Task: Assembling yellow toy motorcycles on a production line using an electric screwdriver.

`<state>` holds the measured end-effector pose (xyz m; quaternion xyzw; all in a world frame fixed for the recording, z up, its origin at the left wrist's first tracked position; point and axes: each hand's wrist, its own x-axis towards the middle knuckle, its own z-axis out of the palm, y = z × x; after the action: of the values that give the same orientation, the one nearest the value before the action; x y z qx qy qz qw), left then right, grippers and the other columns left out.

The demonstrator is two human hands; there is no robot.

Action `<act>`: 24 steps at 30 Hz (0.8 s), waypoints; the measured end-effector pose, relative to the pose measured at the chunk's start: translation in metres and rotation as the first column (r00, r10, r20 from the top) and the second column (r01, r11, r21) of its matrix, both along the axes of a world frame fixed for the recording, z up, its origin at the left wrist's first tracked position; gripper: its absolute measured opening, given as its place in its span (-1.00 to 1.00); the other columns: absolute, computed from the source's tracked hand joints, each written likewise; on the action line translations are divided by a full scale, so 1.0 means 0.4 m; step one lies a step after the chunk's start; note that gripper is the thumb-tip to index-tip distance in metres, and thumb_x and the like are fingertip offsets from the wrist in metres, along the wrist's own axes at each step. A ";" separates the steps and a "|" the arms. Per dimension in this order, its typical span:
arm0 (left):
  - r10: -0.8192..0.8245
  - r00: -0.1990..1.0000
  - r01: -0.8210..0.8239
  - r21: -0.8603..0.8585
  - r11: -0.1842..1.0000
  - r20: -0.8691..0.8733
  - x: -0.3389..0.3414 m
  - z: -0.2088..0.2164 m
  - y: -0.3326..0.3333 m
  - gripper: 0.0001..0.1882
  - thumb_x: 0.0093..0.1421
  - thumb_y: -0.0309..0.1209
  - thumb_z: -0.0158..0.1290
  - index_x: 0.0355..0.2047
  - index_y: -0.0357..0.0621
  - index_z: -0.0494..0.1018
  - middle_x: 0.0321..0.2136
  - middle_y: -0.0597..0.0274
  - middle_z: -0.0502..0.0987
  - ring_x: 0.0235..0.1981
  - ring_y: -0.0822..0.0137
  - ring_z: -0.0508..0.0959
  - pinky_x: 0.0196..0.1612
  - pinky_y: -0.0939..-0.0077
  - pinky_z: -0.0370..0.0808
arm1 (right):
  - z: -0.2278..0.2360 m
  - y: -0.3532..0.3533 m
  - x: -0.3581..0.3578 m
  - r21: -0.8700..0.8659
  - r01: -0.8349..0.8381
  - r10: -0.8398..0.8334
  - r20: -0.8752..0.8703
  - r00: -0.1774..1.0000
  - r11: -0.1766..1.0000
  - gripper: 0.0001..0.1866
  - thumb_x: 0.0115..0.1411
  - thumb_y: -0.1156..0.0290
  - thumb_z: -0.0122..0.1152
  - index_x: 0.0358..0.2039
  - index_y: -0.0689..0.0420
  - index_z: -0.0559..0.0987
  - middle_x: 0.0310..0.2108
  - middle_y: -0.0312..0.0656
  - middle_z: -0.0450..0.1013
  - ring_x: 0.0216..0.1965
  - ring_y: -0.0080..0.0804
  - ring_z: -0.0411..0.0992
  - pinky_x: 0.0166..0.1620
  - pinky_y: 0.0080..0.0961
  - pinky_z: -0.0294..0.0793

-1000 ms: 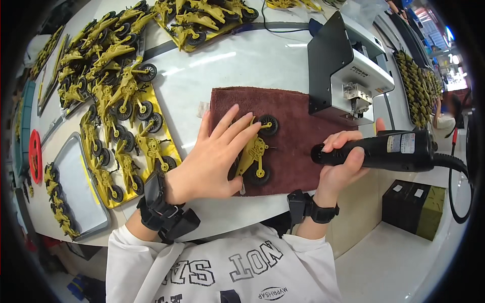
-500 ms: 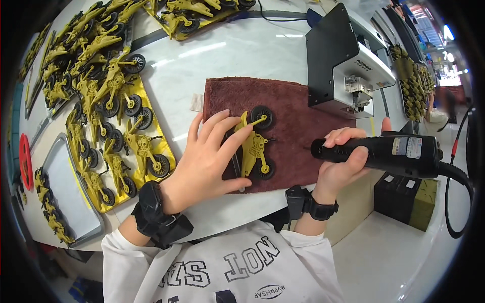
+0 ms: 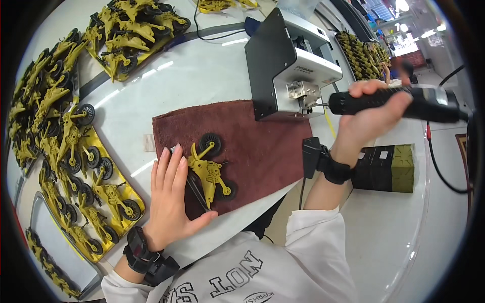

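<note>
My right hand (image 3: pixel 373 117) is wrapped round a black electric screwdriver (image 3: pixel 432 103), held level with its bit pointing left. The bit's tip is at the metal outlet of a black-and-white screw feeder (image 3: pixel 270 65); whether a screw sits on it is too small to tell. My left hand (image 3: pixel 169 202) lies open, fingers stretched and thumb apart, at the left edge of a brown cloth (image 3: pixel 268 156). Just right of its fingers, a yellow toy motorcycle (image 3: pixel 206 174) with black wheels lies on its side. Between hand and toy is a narrow dark strip (image 3: pixel 196 191), partly hidden.
Trays of similar yellow toy motorcycles (image 3: pixel 63 126) fill the left side, with another heaped tray (image 3: pixel 134 38) at the back. A black and olive box (image 3: pixel 384 169) stands lower right, below the table. The screwdriver's cord runs off right. Another person is partly visible far right.
My right hand has carried the screwdriver up and away from the cloth to the screw feeder's outlet. My left hand has drawn back from the toy motorcycle, and the view has shifted right.
</note>
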<state>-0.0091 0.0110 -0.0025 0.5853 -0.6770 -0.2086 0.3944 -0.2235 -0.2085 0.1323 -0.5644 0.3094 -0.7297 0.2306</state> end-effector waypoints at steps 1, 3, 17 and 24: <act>-0.004 1.000 0.004 0.000 1.000 -0.004 0.001 0.003 0.000 0.01 -0.15 -0.08 0.26 0.25 -0.21 0.05 0.29 -0.09 0.01 0.30 -0.22 -0.03 0.25 -0.19 -0.11 | -0.012 -0.013 0.006 -0.005 0.028 -0.028 -0.041 0.999 1.000 -0.47 0.24 -0.06 0.00 0.04 0.06 0.28 -0.64 -0.26 0.29 -0.67 -0.50 0.24 -0.55 -0.54 0.32; -0.101 0.979 0.085 0.094 0.992 0.178 0.003 0.023 -0.002 0.05 -0.14 -0.08 0.24 0.27 -0.24 -0.02 0.29 -0.15 0.01 0.30 -0.26 -0.05 0.27 -0.14 -0.14 | -0.023 -0.022 0.024 0.042 -0.049 0.050 -0.019 0.999 0.998 -0.58 0.25 0.19 0.06 -0.02 0.18 0.26 -0.68 -0.23 0.30 -0.72 -0.50 0.30 -0.64 -0.58 0.33; -0.058 0.984 0.035 0.136 0.990 0.169 0.015 0.008 0.008 -0.09 -0.12 -0.11 0.23 0.23 -0.15 0.14 0.28 0.00 0.08 0.32 -0.11 -0.01 0.27 -0.12 -0.10 | -0.145 0.364 0.135 0.039 -0.584 0.583 0.017 0.812 0.811 -0.08 0.14 -0.30 -0.09 0.29 0.06 -0.06 -0.62 -0.13 0.30 -0.72 -0.33 0.27 -0.60 -0.35 0.30; -0.059 0.989 0.041 0.131 0.991 0.138 0.013 0.012 0.005 -0.15 -0.14 -0.13 0.24 0.20 0.00 0.24 0.26 0.01 0.10 0.30 -0.13 0.01 0.25 -0.15 -0.07 | -0.159 0.390 0.090 0.078 -0.753 0.752 0.050 0.658 0.653 -0.23 0.24 0.01 -0.02 0.27 0.00 -0.17 -0.36 0.16 0.43 -0.42 0.02 0.44 -0.28 0.06 0.34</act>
<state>-0.0039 0.0129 0.0025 0.6056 -0.7029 -0.2195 0.3017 -0.1876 -0.0524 0.0686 -0.6260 0.0796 -0.5576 0.5394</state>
